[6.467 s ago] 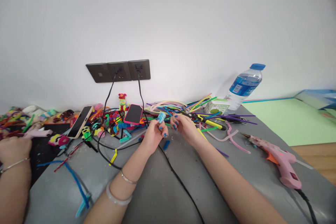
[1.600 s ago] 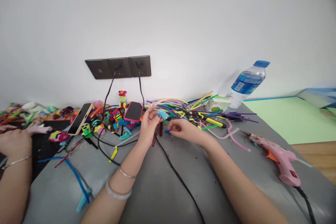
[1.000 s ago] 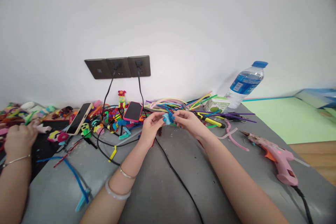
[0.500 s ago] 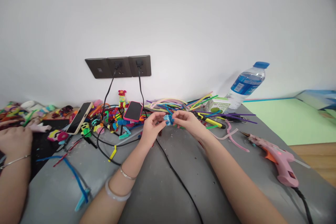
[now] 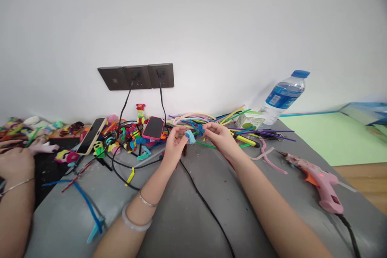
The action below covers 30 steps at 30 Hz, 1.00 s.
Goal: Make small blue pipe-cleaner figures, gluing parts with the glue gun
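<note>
Near the middle of the view, my left hand [image 5: 175, 145] pinches a small light blue pipe-cleaner piece [image 5: 190, 137] between thumb and fingers. A darker blue pipe-cleaner piece [image 5: 200, 130] is pinched by my right hand [image 5: 220, 139], a short gap to the right of the light blue one. Both hands are raised above the grey table [image 5: 193, 209]. Behind them lies a loose bundle of coloured pipe cleaners [image 5: 196, 117]. The exact shape of both small pieces is too small to make out.
A pink glue gun [image 5: 320, 181] lies at the right, its cord trailing forward. A water bottle [image 5: 284, 96] and a small box [image 5: 250, 121] stand by the wall. Phones [image 5: 153, 128], black cables [image 5: 205, 205] and pipe-cleaner figures [image 5: 140, 113] crowd the left. Another person's hand [image 5: 16, 165] is far left.
My hands have drawn slightly apart. The light blue and dark blue pieces, together between my fingers before, are now separate, one in each hand.
</note>
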### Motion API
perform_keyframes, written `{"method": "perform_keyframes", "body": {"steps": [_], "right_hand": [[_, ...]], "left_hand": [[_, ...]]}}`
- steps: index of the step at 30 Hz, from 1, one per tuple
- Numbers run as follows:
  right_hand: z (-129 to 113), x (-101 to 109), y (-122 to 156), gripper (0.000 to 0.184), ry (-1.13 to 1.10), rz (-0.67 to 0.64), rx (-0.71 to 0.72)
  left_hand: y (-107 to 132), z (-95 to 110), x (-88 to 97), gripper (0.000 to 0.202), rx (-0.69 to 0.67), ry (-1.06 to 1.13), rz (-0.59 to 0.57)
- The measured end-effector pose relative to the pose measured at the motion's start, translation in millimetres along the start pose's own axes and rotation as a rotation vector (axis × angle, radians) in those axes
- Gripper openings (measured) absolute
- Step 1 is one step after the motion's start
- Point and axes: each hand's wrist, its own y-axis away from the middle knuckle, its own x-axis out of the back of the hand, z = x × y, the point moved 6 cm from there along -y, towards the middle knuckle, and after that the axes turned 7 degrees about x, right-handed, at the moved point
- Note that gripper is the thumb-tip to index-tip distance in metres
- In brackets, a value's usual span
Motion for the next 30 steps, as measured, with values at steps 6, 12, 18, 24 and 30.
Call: {"method": "perform_keyframes", "body": {"steps": [6, 12, 18, 24, 30], "right_hand": [[5.2, 3.8, 0.4, 0.032, -0.184, 0.049, -0.079], [8.3, -4.0, 4.5, 0.03, -0.227, -0.104, -0.152], [7.3, -10.0, 7.5, 0.025, -0.195, -0.205, -0.136], [3.9, -16.2, 8.5, 0.023, -0.096, -0.256, -0.086], [-2.6, -22.6, 10.2, 0.025, -0.019, -0.316, -0.021]], "left_hand": [[9.6, -1.4, -21.1, 0.023, 0.026, -0.269, -0.278], [12.4, -2.0, -24.2, 0.018, 0.0, -0.423, -0.311], [5.1, -2.8, -15.0, 0.026, 0.063, -0.294, -0.189], [5.4, -1.3, -14.6, 0.026, 0.059, -0.23, -0.162], [1.9, -2.2, -8.0, 0.022, 0.059, -0.187, -0.065]]}}
